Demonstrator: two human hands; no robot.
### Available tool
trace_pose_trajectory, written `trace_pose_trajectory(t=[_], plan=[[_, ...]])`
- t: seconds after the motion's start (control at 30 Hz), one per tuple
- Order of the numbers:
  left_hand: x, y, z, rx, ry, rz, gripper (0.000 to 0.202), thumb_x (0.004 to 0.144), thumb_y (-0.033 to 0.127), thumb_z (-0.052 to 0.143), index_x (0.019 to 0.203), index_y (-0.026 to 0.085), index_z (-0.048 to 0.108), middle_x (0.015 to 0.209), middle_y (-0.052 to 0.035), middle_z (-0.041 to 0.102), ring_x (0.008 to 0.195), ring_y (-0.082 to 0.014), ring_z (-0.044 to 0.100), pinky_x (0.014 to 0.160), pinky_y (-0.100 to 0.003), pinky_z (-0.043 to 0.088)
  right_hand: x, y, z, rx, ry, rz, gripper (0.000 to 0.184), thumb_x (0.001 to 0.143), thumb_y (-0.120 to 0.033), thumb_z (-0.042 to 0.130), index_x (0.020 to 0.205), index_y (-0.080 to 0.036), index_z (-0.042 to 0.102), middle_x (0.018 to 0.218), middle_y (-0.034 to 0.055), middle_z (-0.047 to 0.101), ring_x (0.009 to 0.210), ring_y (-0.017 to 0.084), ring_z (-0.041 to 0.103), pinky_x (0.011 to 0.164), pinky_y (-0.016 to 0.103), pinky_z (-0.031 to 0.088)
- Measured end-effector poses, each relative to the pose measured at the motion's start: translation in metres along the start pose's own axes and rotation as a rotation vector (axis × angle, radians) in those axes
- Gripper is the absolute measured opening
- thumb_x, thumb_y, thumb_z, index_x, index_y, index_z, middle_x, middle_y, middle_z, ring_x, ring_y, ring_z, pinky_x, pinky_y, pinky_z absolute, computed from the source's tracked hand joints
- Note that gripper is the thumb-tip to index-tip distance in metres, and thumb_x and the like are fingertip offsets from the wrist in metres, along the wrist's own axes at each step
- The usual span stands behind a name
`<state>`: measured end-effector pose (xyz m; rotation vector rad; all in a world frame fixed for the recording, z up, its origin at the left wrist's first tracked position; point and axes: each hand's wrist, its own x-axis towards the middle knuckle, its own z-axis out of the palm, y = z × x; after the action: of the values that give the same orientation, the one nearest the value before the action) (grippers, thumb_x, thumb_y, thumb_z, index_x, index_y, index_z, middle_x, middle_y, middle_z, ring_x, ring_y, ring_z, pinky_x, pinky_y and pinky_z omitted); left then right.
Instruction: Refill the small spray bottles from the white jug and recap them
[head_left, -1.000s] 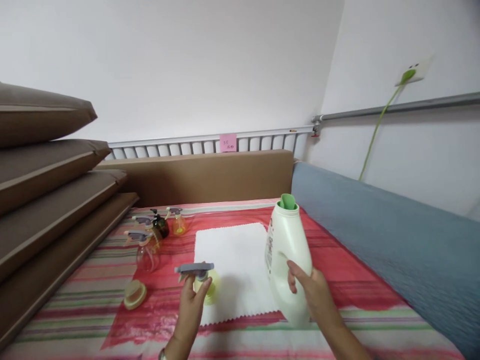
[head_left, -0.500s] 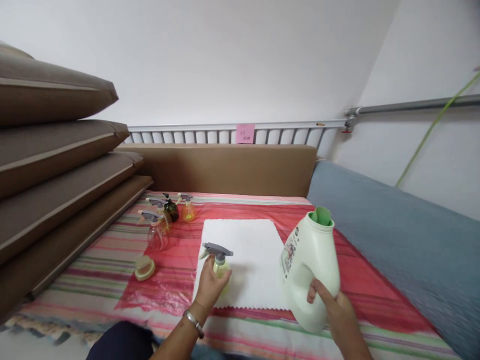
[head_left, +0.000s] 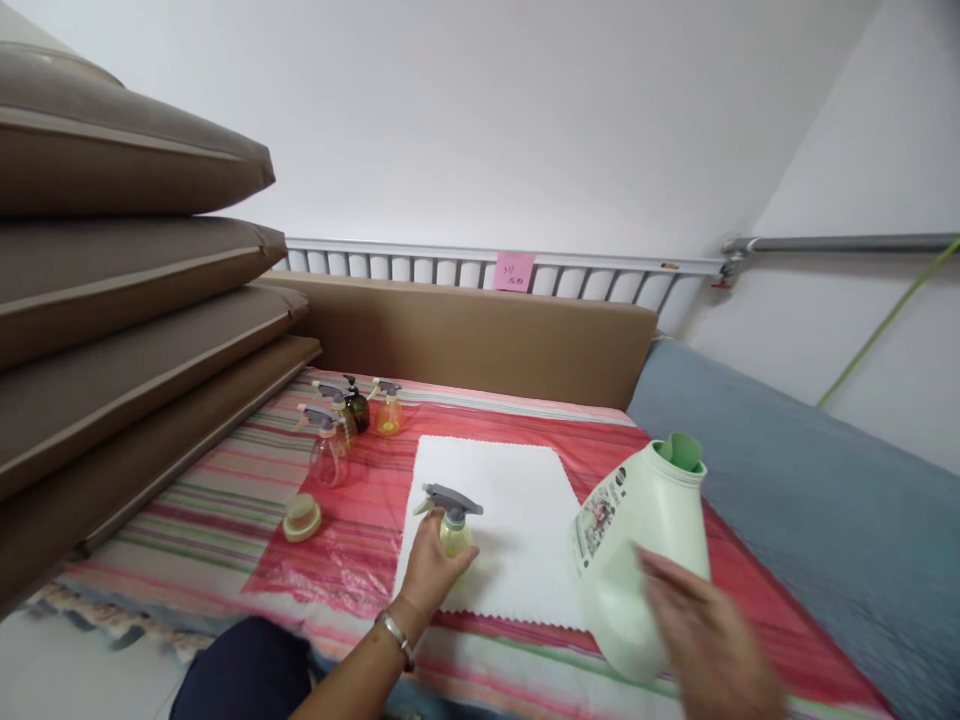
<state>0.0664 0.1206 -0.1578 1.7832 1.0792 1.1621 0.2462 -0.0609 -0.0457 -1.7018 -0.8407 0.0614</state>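
My left hand (head_left: 435, 562) is wrapped round a small yellowish spray bottle (head_left: 456, 538) with a grey trigger head. The bottle stands upright over a white sheet (head_left: 517, 490) with zigzag edges. Right of the sheet is a large pale green jug (head_left: 667, 520), uncapped, with a green spout in its neck and a printed label. My right hand (head_left: 701, 625), blurred by motion, is in front of the jug's handle side, fingers stretched out and not wrapped round the handle. Whether it still touches the jug, I cannot tell.
Several other bottles stand at the back left, among them a clear pink spray bottle (head_left: 328, 460), an orange one (head_left: 389, 415) and a dark pump bottle (head_left: 358, 408). A round pale cap (head_left: 302, 518) lies nearer. Stacked brown cushions (head_left: 135, 250) rise at left; a blue-grey surface (head_left: 787, 470) borders the right.
My right hand has come off the jug's handle and moved slightly right. My left hand keeps its hold on the spray bottle. The whole view has shifted and tilted a little.
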Motion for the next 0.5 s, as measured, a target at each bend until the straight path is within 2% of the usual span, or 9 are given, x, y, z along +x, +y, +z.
trace_pose_trajectory(t=[0.07, 0.1, 0.2, 0.27, 0.37, 0.5], plan=[[-0.001, -0.001, 0.001, -0.004, 0.007, 0.001, 0.051, 0.061, 0.030, 0.071, 0.105, 0.011, 0.054, 0.107, -0.0143, 0.060, 0.109, -0.0319, 0.053, 0.099, -0.046, 0.037, -0.004, -0.008, 0.040, 0.023, -0.237, 0.039, 0.040, 0.064, -0.049, 0.062, 0.095, -0.024, 0.062, 0.103, 0.0089, 0.067, 0.091, 0.030, 0.063, 0.076, 0.042, 0.051], [-0.002, -0.002, 0.002, -0.005, 0.009, 0.004, 0.050, 0.061, 0.030, 0.070, 0.105, 0.012, 0.055, 0.106, -0.0142, 0.060, 0.109, -0.0319, 0.054, 0.099, -0.046, 0.037, -0.006, -0.011, 0.062, 0.066, -0.344, 0.047, 0.041, 0.063, -0.046, 0.064, 0.097, -0.023, 0.061, 0.103, 0.0090, 0.067, 0.092, 0.029, 0.062, 0.078, 0.042, 0.050], [-0.002, -0.004, 0.003, -0.008, 0.010, 0.019, 0.049, 0.063, 0.028, 0.067, 0.107, 0.011, 0.055, 0.107, -0.0145, 0.061, 0.109, -0.0309, 0.055, 0.099, -0.045, 0.039, -0.010, -0.015, 0.120, 0.159, -0.429, 0.035, 0.048, 0.061, -0.035, 0.067, 0.106, -0.022, 0.056, 0.113, 0.0085, 0.062, 0.099, 0.027, 0.058, 0.084, 0.040, 0.046], [-0.002, -0.007, 0.004, -0.015, 0.009, 0.033, 0.051, 0.062, 0.027, 0.066, 0.109, 0.010, 0.054, 0.108, -0.0159, 0.062, 0.110, -0.0311, 0.055, 0.099, -0.045, 0.040, -0.012, -0.016, 0.148, 0.163, -0.420, 0.030, 0.042, 0.060, -0.029, 0.069, 0.100, -0.021, 0.057, 0.105, 0.0072, 0.063, 0.096, 0.026, 0.057, 0.084, 0.039, 0.044], [0.000, -0.014, 0.006, -0.038, 0.012, 0.051, 0.052, 0.060, 0.025, 0.063, 0.109, 0.009, 0.055, 0.110, -0.0187, 0.062, 0.111, -0.0339, 0.055, 0.100, -0.050, 0.038, -0.012, -0.016, 0.168, 0.155, -0.392, 0.012, 0.024, 0.061, -0.025, 0.067, 0.083, -0.021, 0.057, 0.083, 0.0029, 0.063, 0.083, 0.024, 0.057, 0.078, 0.035, 0.043], [0.004, -0.028, 0.009, -0.059, 0.079, 0.056, 0.052, 0.057, 0.029, 0.065, 0.104, 0.010, 0.057, 0.108, -0.0183, 0.064, 0.107, -0.0362, 0.058, 0.096, -0.053, 0.042, -0.008, -0.018, 0.170, 0.158, -0.397, -0.027, 0.020, 0.060, -0.018, 0.065, 0.078, -0.021, 0.056, 0.075, -0.0003, 0.061, 0.074, 0.021, 0.056, 0.071, 0.031, 0.042]])
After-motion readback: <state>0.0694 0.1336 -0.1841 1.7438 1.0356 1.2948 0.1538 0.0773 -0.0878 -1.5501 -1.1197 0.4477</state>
